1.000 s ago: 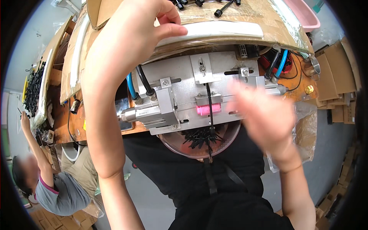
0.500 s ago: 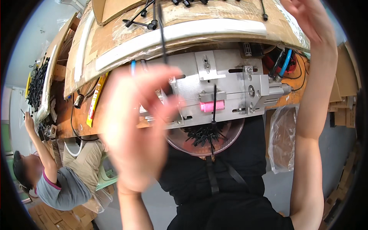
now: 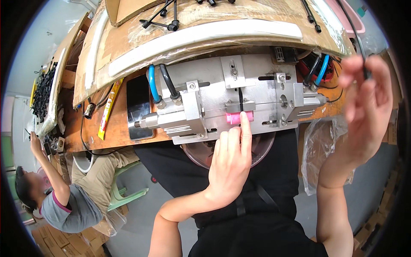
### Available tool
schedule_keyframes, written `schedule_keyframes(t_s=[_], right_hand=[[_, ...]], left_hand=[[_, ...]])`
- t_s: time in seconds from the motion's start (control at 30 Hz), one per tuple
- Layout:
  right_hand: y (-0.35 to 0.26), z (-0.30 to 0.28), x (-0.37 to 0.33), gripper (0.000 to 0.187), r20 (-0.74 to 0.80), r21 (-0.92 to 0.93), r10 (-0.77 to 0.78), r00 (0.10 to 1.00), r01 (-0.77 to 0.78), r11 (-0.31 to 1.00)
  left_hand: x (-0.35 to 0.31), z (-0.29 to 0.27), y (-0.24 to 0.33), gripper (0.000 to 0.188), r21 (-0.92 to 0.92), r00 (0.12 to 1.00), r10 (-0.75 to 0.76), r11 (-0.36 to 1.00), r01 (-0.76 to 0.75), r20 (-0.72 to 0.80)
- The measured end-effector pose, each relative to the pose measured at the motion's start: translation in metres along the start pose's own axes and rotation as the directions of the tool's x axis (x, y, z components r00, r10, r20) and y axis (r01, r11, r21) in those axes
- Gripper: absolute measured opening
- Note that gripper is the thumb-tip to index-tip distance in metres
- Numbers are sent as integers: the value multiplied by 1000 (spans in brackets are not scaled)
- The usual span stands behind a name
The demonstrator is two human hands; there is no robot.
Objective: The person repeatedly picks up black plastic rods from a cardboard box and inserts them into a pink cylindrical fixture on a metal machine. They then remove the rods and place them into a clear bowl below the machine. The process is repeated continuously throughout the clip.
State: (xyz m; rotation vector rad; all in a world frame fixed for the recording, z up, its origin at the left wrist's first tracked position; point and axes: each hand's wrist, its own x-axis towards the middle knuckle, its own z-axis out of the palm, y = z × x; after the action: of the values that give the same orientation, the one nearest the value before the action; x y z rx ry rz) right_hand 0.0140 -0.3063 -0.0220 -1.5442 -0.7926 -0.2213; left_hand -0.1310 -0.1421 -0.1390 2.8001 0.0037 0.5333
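Left hand (image 3: 230, 160) at pink block (image 3: 232, 118); right fingers (image 3: 378, 66) grasping black rod (image 3: 360, 44).
Block positioned under left index fingertip (image 3: 244, 117); thumb hidden, left grip cannot be determined.

You are dressed in black. Your top (image 3: 239, 240) is plain and dark, with soft folds near the waist, and the cloth over your legs (image 3: 280, 165) is just as black, so where one garment ends and the other begins is hard to tell. Two narrow, flat strips show against it: a middle strap (image 3: 240, 208) running lengthwise and a slanting strap (image 3: 266, 197) beside it, slightly greyer than the cloth. Your left forearm (image 3: 184, 207) and right forearm (image 3: 336, 210) are bare, as are your left hand (image 3: 231, 160) and right hand (image 3: 370, 111).
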Motion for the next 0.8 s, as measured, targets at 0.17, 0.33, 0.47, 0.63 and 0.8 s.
schedule_keyframes(t_s=[0.17, 0.33, 0.47, 0.63, 0.8], right_hand=[[18, 42, -79, 39, 158, -107, 7, 987, 10, 994], [38, 70, -119, 53, 276, -436, 0, 961, 125, 891], [52, 88, -122, 57, 329, -439, -25, 944, 176, 881], [57, 88, -116, 57, 352, -450, -8, 936, 177, 875], [38, 53, -63, 32, 328, -501, -136, 935, 294, 814]], left_hand=[[10, -29, -23, 64, -173, 999, -2, 985, -4, -36], [118, -94, -122, 22, 149, 920, -4, 986, 67, -391], [162, -111, -173, 25, -44, 976, -186, 982, 182, -118], [158, -104, -160, 26, -44, 955, -188, 982, 183, -229], [93, -97, -116, 40, 73, 841, -38, 993, 93, -540]])
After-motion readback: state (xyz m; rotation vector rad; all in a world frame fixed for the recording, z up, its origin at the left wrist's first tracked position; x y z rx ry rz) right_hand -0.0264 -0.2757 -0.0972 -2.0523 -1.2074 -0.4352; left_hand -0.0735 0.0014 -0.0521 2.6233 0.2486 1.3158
